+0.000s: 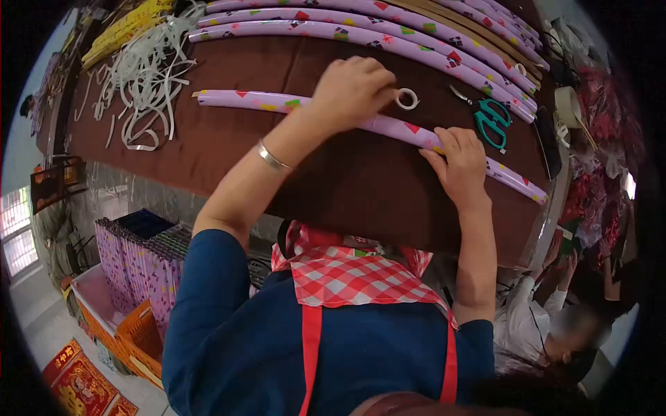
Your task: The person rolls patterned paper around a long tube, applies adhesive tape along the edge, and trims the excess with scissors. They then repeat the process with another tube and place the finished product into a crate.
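A long roll of patterned purple paper (260, 102) lies across the brown cloth. My left hand (352, 92) is over the middle of the roll, its fingers curled and pressed together beside a small white tape ring (407, 99); what is between the fingertips is too small to tell. Farther right, my right hand (459, 158) rests on the same roll, with the thumb at its near side and the fingers over the top. Teal-handled scissors (491, 123) lie with blades open beyond my right hand.
More purple rolls (333, 33) lie along the far side. White strips (147, 76) and yellow packets (128, 31) sit at the far left. A wide tape roll (567, 107) is at the right edge. An orange basket (139, 336) stands lower left; another person (531, 315) is lower right.
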The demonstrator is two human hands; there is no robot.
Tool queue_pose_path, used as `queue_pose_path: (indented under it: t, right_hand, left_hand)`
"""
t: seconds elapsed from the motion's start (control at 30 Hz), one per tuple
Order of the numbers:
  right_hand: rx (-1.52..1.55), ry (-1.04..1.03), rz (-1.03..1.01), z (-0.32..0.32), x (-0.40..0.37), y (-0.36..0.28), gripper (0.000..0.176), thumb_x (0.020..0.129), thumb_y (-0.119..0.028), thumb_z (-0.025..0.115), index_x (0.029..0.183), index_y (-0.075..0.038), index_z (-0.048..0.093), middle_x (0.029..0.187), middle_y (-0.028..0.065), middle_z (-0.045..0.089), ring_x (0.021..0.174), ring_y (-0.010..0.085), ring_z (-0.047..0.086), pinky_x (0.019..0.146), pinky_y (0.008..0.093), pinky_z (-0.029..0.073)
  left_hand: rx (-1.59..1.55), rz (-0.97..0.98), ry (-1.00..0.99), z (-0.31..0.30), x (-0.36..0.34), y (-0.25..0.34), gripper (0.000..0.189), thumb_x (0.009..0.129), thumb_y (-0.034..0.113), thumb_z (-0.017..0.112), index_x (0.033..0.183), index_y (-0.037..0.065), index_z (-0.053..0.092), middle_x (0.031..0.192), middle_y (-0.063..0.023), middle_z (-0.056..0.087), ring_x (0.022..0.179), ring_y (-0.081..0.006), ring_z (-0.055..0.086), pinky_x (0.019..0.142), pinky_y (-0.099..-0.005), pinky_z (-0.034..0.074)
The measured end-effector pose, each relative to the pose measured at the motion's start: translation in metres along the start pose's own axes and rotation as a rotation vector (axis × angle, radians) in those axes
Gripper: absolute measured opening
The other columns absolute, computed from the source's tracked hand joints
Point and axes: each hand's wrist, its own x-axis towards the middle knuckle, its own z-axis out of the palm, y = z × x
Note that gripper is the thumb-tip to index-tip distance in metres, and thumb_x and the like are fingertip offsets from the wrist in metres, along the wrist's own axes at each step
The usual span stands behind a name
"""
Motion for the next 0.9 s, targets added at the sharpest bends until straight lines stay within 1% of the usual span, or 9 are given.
queue_pose_path:
  t: [0.1,0.27,0.37,0.53,0.6,0.67,0.7,0.8,0.9]
  right_hand:
    - [-0.007,-0.074,0.030,-0.012,-0.012,-0.020,0.041,0.077,-0.024,0.076,0.110,-0.004,0.062,0.100,0.0088,0.059,0.093,0.0298,0.056,0.077,0.0409,0.045]
    - [0.035,-0.115,0.104,-0.024,-0.045,-0.035,0.040,0.079,-0.025,0.075,0.109,-0.003,0.061,0.100,0.0112,0.059,0.092,0.0322,0.055,0.078,0.0429,0.045]
    - [0.022,-0.090,0.120,-0.023,-0.048,-0.035,0.041,0.079,-0.026,0.075,0.110,-0.003,0.061,0.099,0.0119,0.058,0.091,0.0328,0.055,0.078,0.0436,0.045]
    - [0.000,-0.098,0.134,-0.024,-0.047,-0.036,0.040,0.080,-0.027,0.075,0.109,-0.004,0.061,0.099,0.0115,0.058,0.091,0.0326,0.054,0.077,0.0435,0.045]
    - [-0.001,-0.088,0.123,-0.024,-0.046,-0.037,0.039,0.080,-0.027,0.075,0.108,-0.005,0.062,0.099,0.0108,0.058,0.091,0.0321,0.054,0.077,0.0430,0.045]
    - [-0.008,-0.101,0.130,-0.026,-0.045,-0.037,0.039,0.079,-0.027,0.075,0.108,-0.005,0.062,0.099,0.0105,0.058,0.090,0.0319,0.054,0.077,0.0427,0.045]
    - [-0.007,-0.111,0.128,-0.026,-0.044,-0.037,0.038,0.079,-0.027,0.075,0.107,-0.005,0.062,0.098,0.0102,0.058,0.090,0.0317,0.054,0.077,0.0424,0.045]
    - [-0.004,-0.107,0.123,-0.026,-0.043,-0.036,0.038,0.078,-0.027,0.076,0.107,-0.005,0.063,0.096,0.0098,0.058,0.089,0.0315,0.055,0.076,0.0421,0.046]
    - [0.006,-0.109,0.142,-0.027,-0.043,-0.037,0.038,0.078,-0.026,0.076,0.106,-0.005,0.064,0.096,0.0093,0.058,0.088,0.0309,0.055,0.075,0.0420,0.047]
  left_hand:
    - [-0.079,0.029,-0.061,0.015,-0.023,0.056,0.036,0.082,0.036,0.070,0.108,0.012,0.065,0.113,-0.0058,0.062,0.107,-0.0278,0.057,0.090,-0.0446,0.044]
    - [-0.084,-0.079,-0.044,0.008,-0.046,0.077,0.043,0.084,0.043,0.067,0.114,0.012,0.063,0.121,-0.0098,0.059,0.119,-0.0306,0.051,0.097,-0.0470,0.040]
    - [0.091,-0.111,-0.014,-0.008,-0.061,0.044,0.045,0.086,0.046,0.064,0.118,0.013,0.063,0.125,-0.0104,0.057,0.123,-0.0315,0.049,0.099,-0.0490,0.039]
    - [0.279,-0.256,-0.061,-0.057,-0.089,-0.041,0.041,0.092,0.040,0.056,0.124,0.014,0.062,0.133,-0.0102,0.055,0.129,-0.0309,0.047,0.104,-0.0481,0.037]
    - [0.362,-0.227,0.044,-0.067,-0.106,-0.075,0.039,0.088,0.043,0.060,0.115,0.016,0.066,0.126,-0.0071,0.060,0.125,-0.0277,0.050,0.099,-0.0482,0.039]
    - [0.437,-0.285,0.002,-0.084,-0.120,-0.098,0.037,0.090,0.041,0.057,0.118,0.018,0.065,0.130,-0.0058,0.058,0.128,-0.0276,0.047,0.101,-0.0526,0.036]
    - [0.453,-0.351,-0.066,-0.090,-0.128,-0.109,0.038,0.094,0.042,0.050,0.124,0.021,0.062,0.137,-0.0059,0.053,0.136,-0.0282,0.040,0.105,-0.0595,0.030]
    - [0.556,-0.466,-0.063,-0.108,-0.148,-0.136,0.041,0.100,0.044,0.042,0.134,0.025,0.056,0.151,-0.0084,0.039,0.145,-0.0323,0.026,0.107,-0.0704,0.019]
    - [0.811,-0.457,0.062,-0.120,-0.144,-0.129,0.039,0.099,0.036,0.048,0.135,0.023,0.055,0.154,-0.0095,0.035,0.146,-0.0328,0.024,0.105,-0.0736,0.019]
